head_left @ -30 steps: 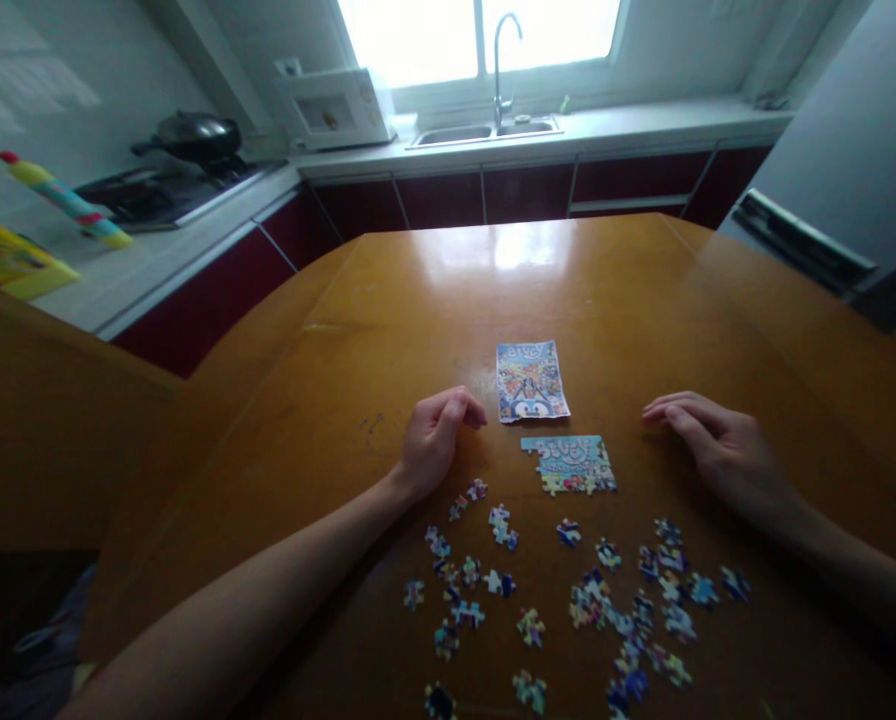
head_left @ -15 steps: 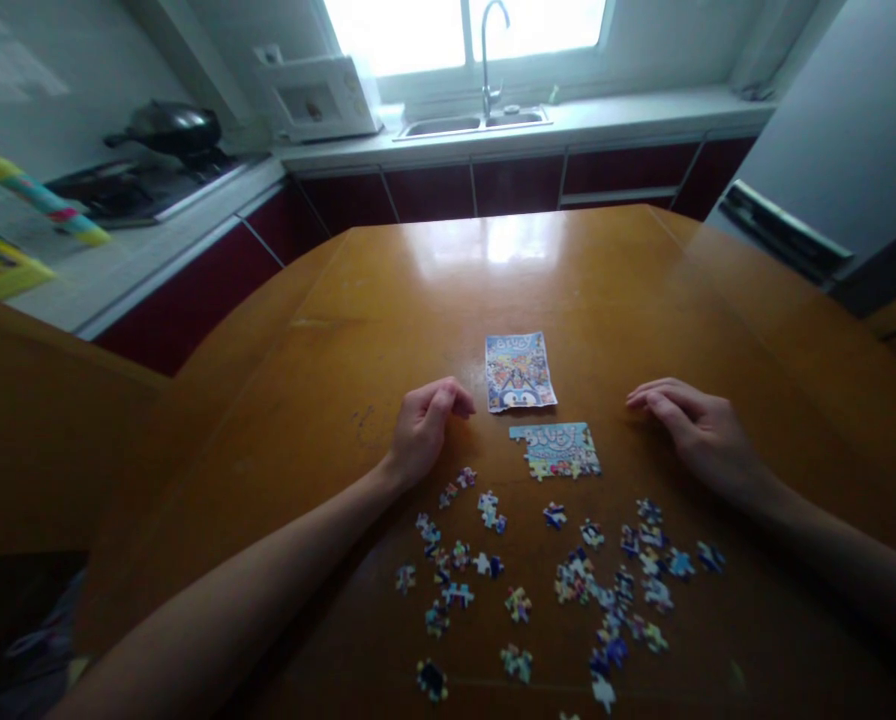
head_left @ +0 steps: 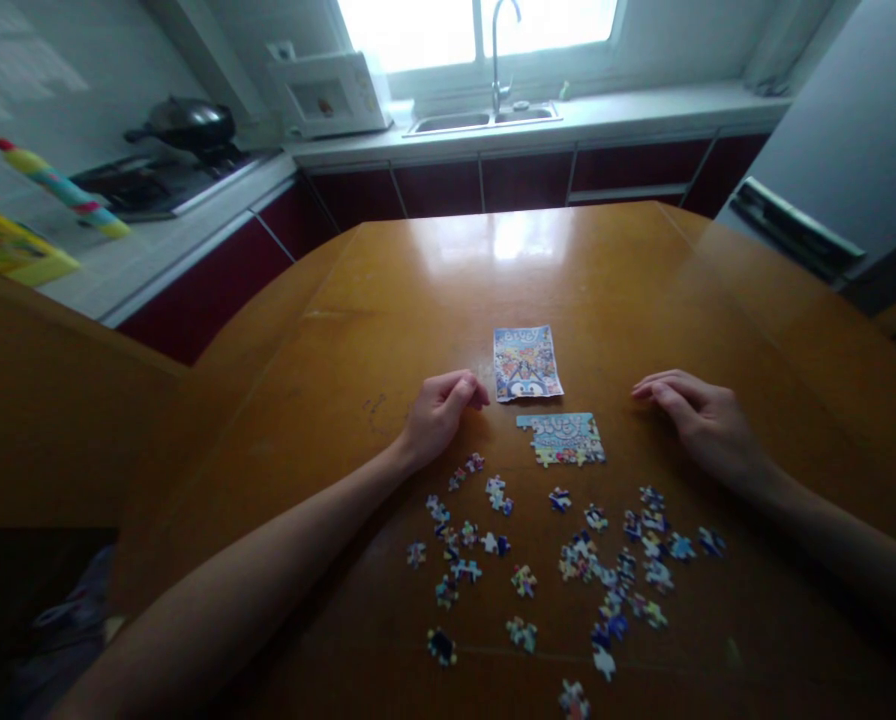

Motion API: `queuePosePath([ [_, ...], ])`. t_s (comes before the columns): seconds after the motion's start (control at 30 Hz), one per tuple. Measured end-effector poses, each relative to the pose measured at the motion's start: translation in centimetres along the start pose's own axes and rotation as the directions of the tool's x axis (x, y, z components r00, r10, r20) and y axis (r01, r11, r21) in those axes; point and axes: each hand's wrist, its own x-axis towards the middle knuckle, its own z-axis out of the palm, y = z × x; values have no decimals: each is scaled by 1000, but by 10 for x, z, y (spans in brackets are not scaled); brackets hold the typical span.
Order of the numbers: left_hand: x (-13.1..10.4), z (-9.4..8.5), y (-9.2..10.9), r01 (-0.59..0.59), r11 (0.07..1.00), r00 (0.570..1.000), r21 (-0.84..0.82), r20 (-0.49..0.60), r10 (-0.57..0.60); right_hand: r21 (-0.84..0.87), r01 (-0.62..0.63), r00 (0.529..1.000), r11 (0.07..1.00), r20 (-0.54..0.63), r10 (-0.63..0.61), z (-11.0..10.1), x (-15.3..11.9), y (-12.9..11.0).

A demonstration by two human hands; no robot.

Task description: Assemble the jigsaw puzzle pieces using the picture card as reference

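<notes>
While the view has swayed a little over the last second, nothing on the glossy brown wooden table (head_left: 410, 290) seems to have moved, so the flat, mostly pale-blue block of joined puzzle pieces (head_left: 566, 436) hasn't gained any. It lies between the hands, just on the near side of a small rectangular paper sheet with a colourful cartoon print (head_left: 527, 365). Left hand (head_left: 444, 408) has its fingers curled in; can't tell if anything's tucked inside. Right hand (head_left: 703, 415) rests with fingers together, loosely stretched, nothing visible in it. Multicoloured knobbly loose puzzle pieces (head_left: 579, 558) spread between the forearms, the nearest cut off by the frame. Plenty of room past the sheet towards the far edge; near edge, can't make out.
</notes>
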Motion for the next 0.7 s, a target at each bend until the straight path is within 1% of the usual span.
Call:
queuePosePath([
  [0.07, 1, -5, 5, 15, 1000, 996, 24, 86, -17, 5, -1, 1000, 1000, 2, 1, 0, 0, 1],
  [0.13, 2, -12, 13, 27, 998, 969, 59, 243, -41, 10, 0, 1000, 1000, 3, 0, 0, 0, 2],
  [0.17, 2, -16, 18, 27, 996, 931, 87, 360, -56, 11, 0, 1000, 1000, 3, 0, 0, 0, 2],
  [0.2, 1, -20, 22, 3, 994, 881, 108, 469, -54, 10, -1, 1000, 1000, 4, 1, 0, 0, 2],
  [0.23, 1, -24, 27, -19, 991, 831, 134, 554, -59, 9, 0, 1000, 1000, 6, 0, 0, 0, 2],
  [0.27, 0, -27, 30, -38, 985, 788, 168, 612, -73, 8, 0, 1000, 1000, 9, 0, 0, 0, 2],
  [0.3, -2, -29, 33, -61, 979, 755, 196, 651, -83, 7, 0, 1000, 1000, 11, 0, 0, 0, 2],
  [0.37, -5, -29, 37, -105, 966, 721, 237, 687, -90, 8, 0, 1000, 1000, 16, 0, 0, 0, 2],
  [0.5, -12, -22, 37, -161, 953, 681, 257, 727, -81, 17, -2, 1000, 1000, 23, 2, -1, 0, 3],
  [0.57, -14, -20, 35, -160, 953, 674, 257, 734, -85, 11, -1, 1000, 1000, 24, 1, -1, 0, 3],
  [0.7, -14, -20, 32, -137, 963, 688, 232, 722, -76, 7, -2, 1000, 1000, 26, 2, -1, 0, 2],
])
